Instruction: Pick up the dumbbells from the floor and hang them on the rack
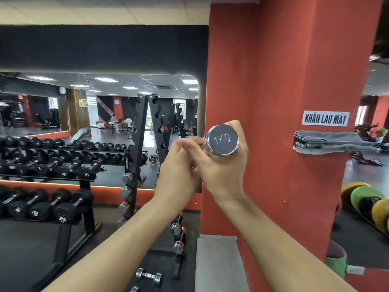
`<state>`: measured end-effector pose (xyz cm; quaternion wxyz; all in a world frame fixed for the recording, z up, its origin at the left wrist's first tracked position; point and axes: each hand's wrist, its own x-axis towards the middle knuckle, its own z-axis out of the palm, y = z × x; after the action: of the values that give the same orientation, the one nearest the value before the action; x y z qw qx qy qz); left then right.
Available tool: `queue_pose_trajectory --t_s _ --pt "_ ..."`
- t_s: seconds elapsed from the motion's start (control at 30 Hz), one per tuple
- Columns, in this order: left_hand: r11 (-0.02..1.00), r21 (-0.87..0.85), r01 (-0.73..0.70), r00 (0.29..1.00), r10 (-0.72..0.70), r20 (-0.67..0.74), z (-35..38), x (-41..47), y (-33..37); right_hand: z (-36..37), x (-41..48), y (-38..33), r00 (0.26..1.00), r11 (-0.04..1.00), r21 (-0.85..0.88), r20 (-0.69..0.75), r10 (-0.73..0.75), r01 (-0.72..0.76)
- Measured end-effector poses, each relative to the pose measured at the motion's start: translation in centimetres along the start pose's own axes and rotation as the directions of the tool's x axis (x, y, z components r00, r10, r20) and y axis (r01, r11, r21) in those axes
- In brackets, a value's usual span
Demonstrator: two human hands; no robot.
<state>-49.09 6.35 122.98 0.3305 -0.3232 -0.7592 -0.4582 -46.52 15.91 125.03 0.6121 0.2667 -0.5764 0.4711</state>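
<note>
A chrome dumbbell (221, 141) stamped "1KG" is held up at chest height, its round end facing me. My right hand (223, 169) grips it from beneath and the right. My left hand (179, 171) is closed around its handle from the left. Behind my hands stands the tall black A-frame rack (137, 131) with notched arms; several chrome dumbbells (127, 177) hang on its lower pegs. Another chrome dumbbell (148, 275) lies on the dark floor below my arms, and a further chrome end (134, 289) shows at the bottom edge.
A long black rack of rubber dumbbells (61, 207) fills the left side below a wall mirror (84, 114). A red pillar (284, 144) with a towel holder (328, 142) stands right. Coloured balls (368, 201) lie far right.
</note>
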Motion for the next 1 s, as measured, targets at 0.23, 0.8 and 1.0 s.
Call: queue_pose_trajectory --t_s 0.23,0.8,1.0 --pt "0.983 0.178 0.051 0.995 -0.033 -0.098 1.0 0.1 -0.7 -0.3 0.0 1.0 0.998 1.000 0.007 0.059 0.011 -0.012" --pt "0.941 -0.308 0.142 0.980 -0.177 -0.091 -6.0 5.4 -18.6 12.9 1.2 16.0 0.711 0.696 0.211 -0.006 0.703 -0.687" --pt "0.945 -0.256 0.204 0.947 -0.257 -0.191 -11.0 11.7 -28.7 20.1 -1.8 23.3 0.562 0.568 0.035 0.204 0.802 -0.823"
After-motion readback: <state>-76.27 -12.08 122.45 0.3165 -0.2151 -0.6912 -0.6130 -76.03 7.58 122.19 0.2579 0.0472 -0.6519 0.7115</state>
